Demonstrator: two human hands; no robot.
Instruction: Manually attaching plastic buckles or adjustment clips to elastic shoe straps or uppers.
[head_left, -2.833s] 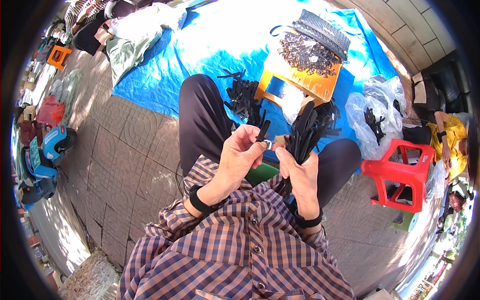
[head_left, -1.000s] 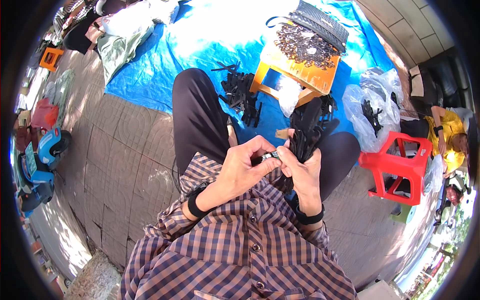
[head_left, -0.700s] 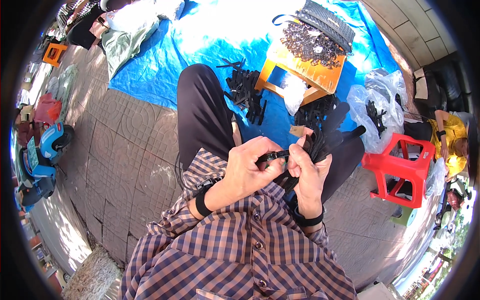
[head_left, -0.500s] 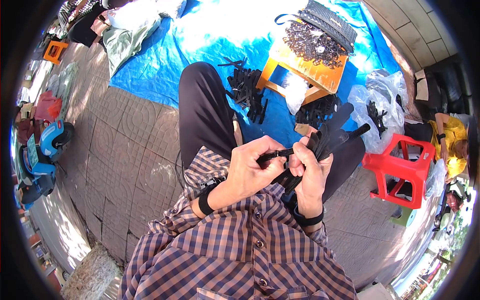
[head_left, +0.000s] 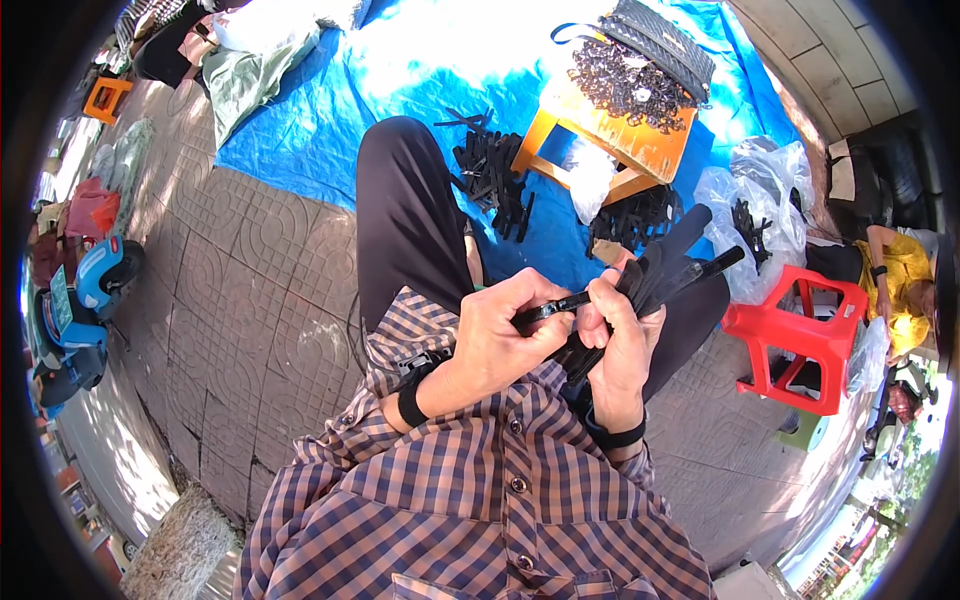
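My left hand point(head_left: 500, 340) pinches one end of a thin black strap point(head_left: 560, 303) in front of my chest. My right hand point(head_left: 618, 345) grips a bundle of black straps point(head_left: 668, 262) that sticks up and to the right, and its thumb rests on the same single strap. Both hands touch each other over my lap. On the blue tarp point(head_left: 300, 110) past my knees lies a loose pile of black straps point(head_left: 490, 180).
An orange stool point(head_left: 640, 150) carries several small dark rings and a grey woven pouch point(head_left: 660, 40). Clear plastic bags point(head_left: 750, 200) with black parts lie right of it. A red plastic stool point(head_left: 800, 335) stands at right, a person in yellow point(head_left: 895, 290) beyond. Paved ground lies left.
The bundle in my right hand has tilted from upright toward the right. My left hand has drawn a single strap out sideways, and both hands have dropped a little closer to my chest.
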